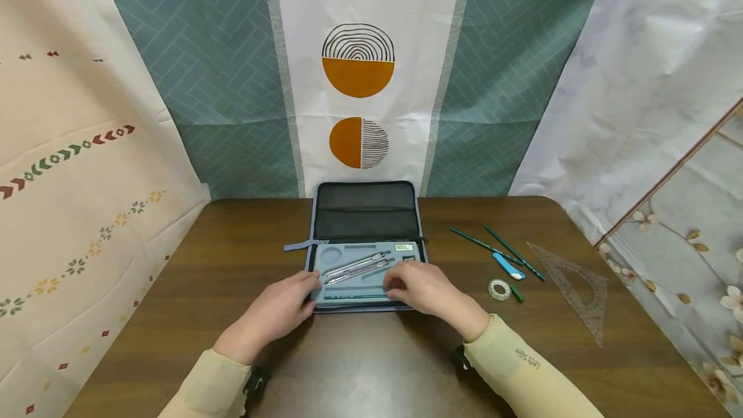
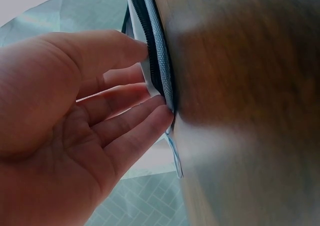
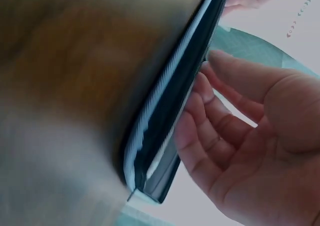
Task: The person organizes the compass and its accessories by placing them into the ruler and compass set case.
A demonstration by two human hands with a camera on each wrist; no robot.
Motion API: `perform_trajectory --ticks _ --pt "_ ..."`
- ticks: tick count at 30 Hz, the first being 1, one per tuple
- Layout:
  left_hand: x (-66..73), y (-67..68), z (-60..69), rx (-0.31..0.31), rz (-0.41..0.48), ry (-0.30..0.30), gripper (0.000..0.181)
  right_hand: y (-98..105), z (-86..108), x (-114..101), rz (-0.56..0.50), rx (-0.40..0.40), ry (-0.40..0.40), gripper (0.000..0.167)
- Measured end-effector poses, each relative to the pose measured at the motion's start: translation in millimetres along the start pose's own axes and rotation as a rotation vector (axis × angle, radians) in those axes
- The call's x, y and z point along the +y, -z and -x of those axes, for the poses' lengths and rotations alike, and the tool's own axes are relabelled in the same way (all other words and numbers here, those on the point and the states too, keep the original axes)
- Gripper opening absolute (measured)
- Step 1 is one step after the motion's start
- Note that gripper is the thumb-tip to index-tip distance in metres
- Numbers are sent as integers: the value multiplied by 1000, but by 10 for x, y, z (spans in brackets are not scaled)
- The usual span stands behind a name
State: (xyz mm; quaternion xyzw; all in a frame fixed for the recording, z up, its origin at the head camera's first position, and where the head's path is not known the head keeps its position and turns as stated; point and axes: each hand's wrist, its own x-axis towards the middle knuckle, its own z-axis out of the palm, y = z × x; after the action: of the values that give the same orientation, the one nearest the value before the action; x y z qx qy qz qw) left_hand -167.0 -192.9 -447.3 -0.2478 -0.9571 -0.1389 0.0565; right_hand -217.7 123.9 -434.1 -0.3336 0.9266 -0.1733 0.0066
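A zippered case lies unfolded on the table, its dark mesh lid leaning back. Its light-blue tray holds two metal compasses side by side, a dark green pencil along the front and a small eraser at the back right. My left hand touches the case's left edge, fingers nearly straight in the left wrist view. Over the tray's right end, my right hand rests its loosely bent fingertips; nothing shows between them in the right wrist view, though the hand hides that corner in the head view.
Right of the case lie two green pencils, a blue cutter, a white tape roll, a short green item and a clear set square. A strap sticks out left. Patterned cloths hang around the table.
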Motion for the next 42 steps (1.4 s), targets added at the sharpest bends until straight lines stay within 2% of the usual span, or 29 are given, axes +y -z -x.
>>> perform_trajectory --ticks 4,7,17,25,33,42 --pt "-2 -22 13 7 4 8 28 92 7 75 -41 20 -39 12" --pt "1 -19 18 17 1 1 28 170 35 161 -32 48 -79 18" --pt "-3 -10 6 34 -23 -33 27 359 180 612 154 125 -183 35" --pt "6 -1 6 21 -20 -16 26 474 290 972 223 121 -259 39" --pt "11 -5 7 16 -8 -9 26 520 365 1271 247 136 -334 37" --pt "17 -4 7 15 -4 3 26 561 409 1487 269 152 -374 35"
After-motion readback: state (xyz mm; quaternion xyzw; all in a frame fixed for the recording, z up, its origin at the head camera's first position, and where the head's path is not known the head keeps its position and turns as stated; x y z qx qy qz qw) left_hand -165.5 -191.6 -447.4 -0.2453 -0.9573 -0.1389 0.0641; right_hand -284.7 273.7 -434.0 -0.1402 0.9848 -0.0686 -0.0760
